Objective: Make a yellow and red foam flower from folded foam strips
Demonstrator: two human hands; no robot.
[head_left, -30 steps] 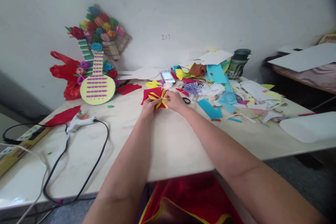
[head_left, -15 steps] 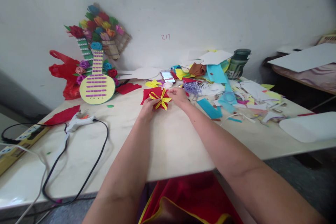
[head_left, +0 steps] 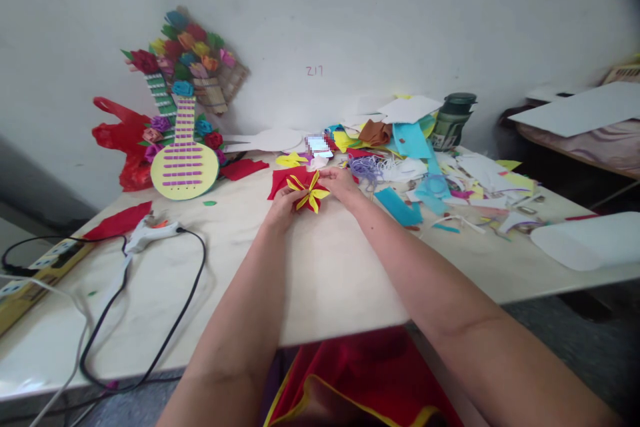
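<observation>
A yellow paper flower (head_left: 315, 201) with pointed, folded petals and some red between them is held just above the table. My left hand (head_left: 283, 207) is closed on its left side, thumb and fingers pinching a petal near the centre. My right hand (head_left: 341, 185) is closed at the upper right petal, its fingertips pinched together. Whether they grip the petal or only touch it is too small to tell. Behind the flower lies a red sheet of crepe paper (head_left: 281, 180), partly covered by the flower and hands. A yellow flower-shaped cutout (head_left: 291, 159) rests farther back.
A white glue gun (head_left: 153, 233) with a looping black cord lies left, beside a power strip (head_left: 40, 273). A yellow paper lute (head_left: 184, 170) leans at the back left. Paper scraps (head_left: 410, 137), purple yarn (head_left: 364, 168) and a green bottle (head_left: 453, 121) crowd the right.
The flower has shifted and turned slightly to the right in my left hand. My right fingers have stayed by the upper right petal, with a small change of pose.
</observation>
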